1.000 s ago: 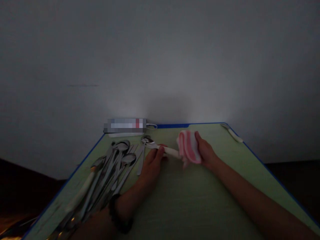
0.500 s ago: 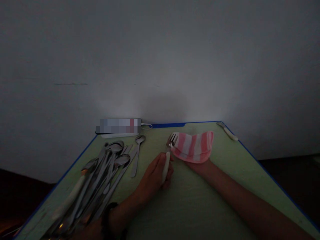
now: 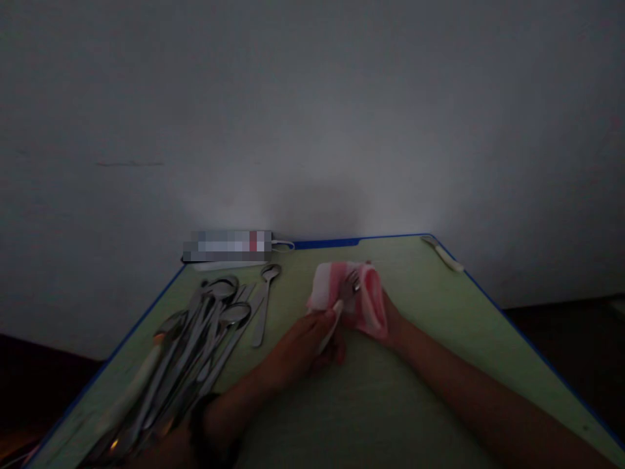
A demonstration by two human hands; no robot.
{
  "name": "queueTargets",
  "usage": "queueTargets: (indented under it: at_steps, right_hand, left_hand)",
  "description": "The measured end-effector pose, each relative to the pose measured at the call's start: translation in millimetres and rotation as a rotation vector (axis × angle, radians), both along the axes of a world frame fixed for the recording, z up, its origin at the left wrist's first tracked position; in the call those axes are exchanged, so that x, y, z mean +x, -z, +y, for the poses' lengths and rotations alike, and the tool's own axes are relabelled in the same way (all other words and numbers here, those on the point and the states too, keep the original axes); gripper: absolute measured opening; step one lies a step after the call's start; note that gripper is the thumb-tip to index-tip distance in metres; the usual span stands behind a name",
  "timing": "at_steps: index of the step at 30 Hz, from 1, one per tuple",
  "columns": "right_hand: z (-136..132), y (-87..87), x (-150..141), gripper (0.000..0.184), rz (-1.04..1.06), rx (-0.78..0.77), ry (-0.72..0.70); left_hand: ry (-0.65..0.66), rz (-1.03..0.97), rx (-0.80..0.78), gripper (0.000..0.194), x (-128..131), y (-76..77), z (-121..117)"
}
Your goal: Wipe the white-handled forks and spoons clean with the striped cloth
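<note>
My left hand [image 3: 305, 345] is closed round the pale handle of a fork [image 3: 334, 322], near the middle of the table. The fork's metal head points up and to the right, its tines against a pink-and-white striped cloth [image 3: 325, 283]. Under and behind this cloth is my right hand [image 3: 390, 322], holding it; most of its fingers are hidden by the fabric. The cloth is partly folded, with a loop at its right side. Left of my left hand lies a pile of metal spoons and other cutlery [image 3: 195, 348], partly covered by my left forearm.
A single spoon [image 3: 264, 306] lies right of the pile. Another pale-handled utensil [image 3: 443, 254] rests at the table's far right corner. A blurred-out box-like object [image 3: 227, 246] with a white cable stands at the back left. The green table [image 3: 390, 404] has a blue edge and meets a wall.
The cloth has moved left and folded, and now lies behind the fork's head. My right hand has shifted left with it. My left hand still holds the fork, tilted further right.
</note>
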State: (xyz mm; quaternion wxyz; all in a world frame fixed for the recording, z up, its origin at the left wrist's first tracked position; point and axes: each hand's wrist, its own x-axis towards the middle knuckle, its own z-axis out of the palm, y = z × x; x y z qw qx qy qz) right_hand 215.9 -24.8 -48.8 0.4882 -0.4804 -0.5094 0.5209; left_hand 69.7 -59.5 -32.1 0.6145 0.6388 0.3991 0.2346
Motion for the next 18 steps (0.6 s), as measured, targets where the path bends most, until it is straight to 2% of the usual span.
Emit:
queueTargets:
  at_steps: [2,5,9,13,15,18]
  right_hand:
    - [-0.6,0.4,0.9,0.07,0.131,-0.08,-0.03]
    - [-1.5,1.5,2.4,0.057,0.299,-0.172,-0.018]
    - [-4.1,1.8,2.8,0.046,0.214,-0.126,0.104]
    - [-3.8,2.5,2.0,0.046,0.107,-0.083,0.172]
    - [-2.4,3.7,1.5,0.045,0.054,-0.048,0.177]
    - [-0.9,5.9,1.0,0.044,0.041,0.026,0.104]
  left_hand:
    - [-0.005,0.04,0.03,0.052,1.6,-3.8,0.4]
    - [0.0,0.071,0.069,0.043,2.1,-7.3,-3.5]
    - [0.048,0.06,0.152,0.022,-0.5,-10.3,-12.2]
    - [0.102,0.076,0.266,0.022,1.1,-11.0,-17.2]
    - [0.051,0.056,0.329,0.022,3.9,-11.0,-18.2]
    - [-0.069,0.047,0.348,0.026,7.5,-11.2,-18.9]
